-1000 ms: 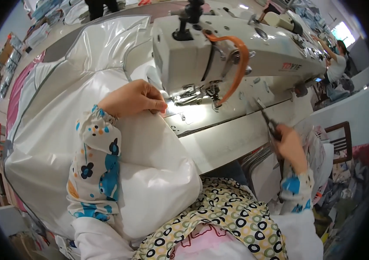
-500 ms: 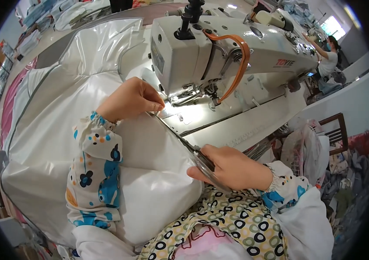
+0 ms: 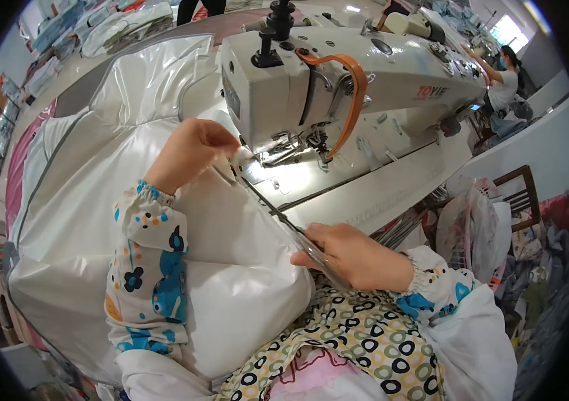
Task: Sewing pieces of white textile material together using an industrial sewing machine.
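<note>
A large sheet of shiny white coated fabric spreads over the left side, its far-left border edged in dark grey trim. My left hand is closed in a pinch at the fabric's edge, just left of the needle area of a white sewing machine. From there a narrow dark-grey strip runs along the edge toward me. My right hand is wrapped round the strip's near end, thumb on top; a glossy grey tail shows below it. The fingertips of the left hand are partly hidden.
An orange curved guard stands at the machine's front. To the right are a bag of clear plastic, a dark wooden chair and heaped cloth. Another person sits at the far right. Garment piles lie at the far left.
My left hand has shifted slightly left, its pinch now a bit off the machine bed. The strip looks straighter between my hands. The view has shifted a little.
</note>
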Action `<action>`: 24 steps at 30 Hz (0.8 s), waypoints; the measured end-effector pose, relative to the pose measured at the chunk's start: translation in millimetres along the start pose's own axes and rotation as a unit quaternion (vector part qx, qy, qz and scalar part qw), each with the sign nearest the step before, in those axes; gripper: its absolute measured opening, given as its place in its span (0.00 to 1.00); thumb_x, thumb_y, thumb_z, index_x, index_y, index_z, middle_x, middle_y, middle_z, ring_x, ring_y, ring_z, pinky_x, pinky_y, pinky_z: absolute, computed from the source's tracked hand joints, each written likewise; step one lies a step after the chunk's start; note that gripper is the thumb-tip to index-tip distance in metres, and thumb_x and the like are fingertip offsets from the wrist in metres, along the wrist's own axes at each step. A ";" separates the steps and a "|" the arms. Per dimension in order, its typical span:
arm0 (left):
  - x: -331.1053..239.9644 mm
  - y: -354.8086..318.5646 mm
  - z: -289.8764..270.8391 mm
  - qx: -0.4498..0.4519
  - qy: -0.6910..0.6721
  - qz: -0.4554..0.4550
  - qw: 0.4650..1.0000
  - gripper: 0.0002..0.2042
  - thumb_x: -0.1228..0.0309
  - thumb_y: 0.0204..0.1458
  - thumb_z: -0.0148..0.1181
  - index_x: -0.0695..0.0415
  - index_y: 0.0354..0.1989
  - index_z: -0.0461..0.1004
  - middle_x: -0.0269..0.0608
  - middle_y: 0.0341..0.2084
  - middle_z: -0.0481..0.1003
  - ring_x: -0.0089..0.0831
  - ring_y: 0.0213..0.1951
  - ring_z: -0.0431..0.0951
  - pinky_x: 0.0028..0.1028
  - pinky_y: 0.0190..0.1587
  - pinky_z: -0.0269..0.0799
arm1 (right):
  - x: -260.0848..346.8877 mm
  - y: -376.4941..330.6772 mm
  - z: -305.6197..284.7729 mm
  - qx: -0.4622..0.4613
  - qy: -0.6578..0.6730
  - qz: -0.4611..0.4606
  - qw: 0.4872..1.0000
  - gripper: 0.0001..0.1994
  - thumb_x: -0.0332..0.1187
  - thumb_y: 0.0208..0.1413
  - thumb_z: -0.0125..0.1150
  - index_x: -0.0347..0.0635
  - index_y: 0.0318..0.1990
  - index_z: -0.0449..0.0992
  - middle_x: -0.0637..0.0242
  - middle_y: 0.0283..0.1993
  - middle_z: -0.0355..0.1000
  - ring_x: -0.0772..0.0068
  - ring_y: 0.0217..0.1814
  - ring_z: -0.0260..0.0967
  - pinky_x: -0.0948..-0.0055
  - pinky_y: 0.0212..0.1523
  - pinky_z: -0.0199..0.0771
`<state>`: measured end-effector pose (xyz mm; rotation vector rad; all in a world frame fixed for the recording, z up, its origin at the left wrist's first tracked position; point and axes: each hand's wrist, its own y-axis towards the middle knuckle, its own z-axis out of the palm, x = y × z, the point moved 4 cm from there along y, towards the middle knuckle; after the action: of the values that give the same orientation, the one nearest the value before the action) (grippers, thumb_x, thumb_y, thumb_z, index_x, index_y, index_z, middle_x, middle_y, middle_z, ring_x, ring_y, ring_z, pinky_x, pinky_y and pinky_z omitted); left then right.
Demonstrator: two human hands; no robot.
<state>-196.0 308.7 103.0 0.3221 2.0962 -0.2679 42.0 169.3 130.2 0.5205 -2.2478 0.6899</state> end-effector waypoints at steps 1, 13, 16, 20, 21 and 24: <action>-1.9 0.9 -6.9 -0.046 0.078 0.034 0.995 0.05 0.76 0.50 0.62 0.60 0.35 0.82 0.39 0.29 0.81 0.33 0.35 0.81 0.28 0.39 0.73 | -3.0 -6.7 -5.0 -0.003 -0.046 0.012 0.999 0.27 0.55 0.59 0.61 0.33 0.33 0.69 0.45 0.27 0.70 0.40 0.30 0.68 0.55 0.32 0.67; -57.8 -8.1 11.0 0.216 0.362 0.107 0.900 0.04 0.72 0.42 0.60 0.55 0.27 0.76 0.36 0.27 0.76 0.34 0.38 0.76 0.33 0.54 0.57 | -92.6 -55.9 -80.7 -0.348 -0.406 0.001 0.845 0.19 0.37 0.55 0.65 0.38 0.51 0.73 0.50 0.50 0.72 0.47 0.47 0.72 0.58 0.43 0.75; -73.1 -22.5 7.3 0.205 0.360 0.131 0.901 0.04 0.72 0.42 0.60 0.56 0.27 0.75 0.37 0.26 0.76 0.35 0.36 0.76 0.32 0.51 0.59 | -37.9 -13.7 -43.1 -0.174 -0.027 -0.136 0.975 0.18 0.41 0.64 0.58 0.36 0.53 0.73 0.54 0.52 0.73 0.60 0.51 0.75 0.66 0.48 0.76; -106.2 -39.7 -0.5 0.156 0.378 0.197 0.891 0.03 0.74 0.45 0.62 0.55 0.27 0.73 0.37 0.28 0.74 0.38 0.35 0.76 0.34 0.44 0.64 | 11.8 37.9 -5.8 -0.064 0.165 -0.088 0.980 0.17 0.40 0.58 0.65 0.35 0.44 0.72 0.58 0.32 0.76 0.71 0.32 0.73 0.70 0.35 0.72; -111.9 -48.3 -3.0 0.155 0.385 0.190 0.890 0.03 0.74 0.45 0.62 0.55 0.27 0.73 0.37 0.28 0.74 0.38 0.35 0.76 0.34 0.44 0.64 | 15.1 39.2 4.2 -0.138 0.166 -0.141 0.966 0.12 0.34 0.55 0.64 0.36 0.40 0.72 0.60 0.25 0.72 0.63 0.26 0.71 0.64 0.30 0.71; -115.3 -75.7 -2.6 -0.018 0.422 0.250 0.871 0.05 0.72 0.49 0.64 0.57 0.27 0.73 0.36 0.29 0.73 0.39 0.36 0.76 0.38 0.35 0.69 | 19.6 27.4 13.1 -0.291 -0.004 -0.245 0.925 0.08 0.29 0.50 0.63 0.37 0.35 0.71 0.64 0.23 0.67 0.60 0.24 0.70 0.63 0.26 0.69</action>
<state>-165.3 224.3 207.8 1.0950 2.7439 0.2850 7.4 179.4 127.9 0.7330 -2.0644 -0.2347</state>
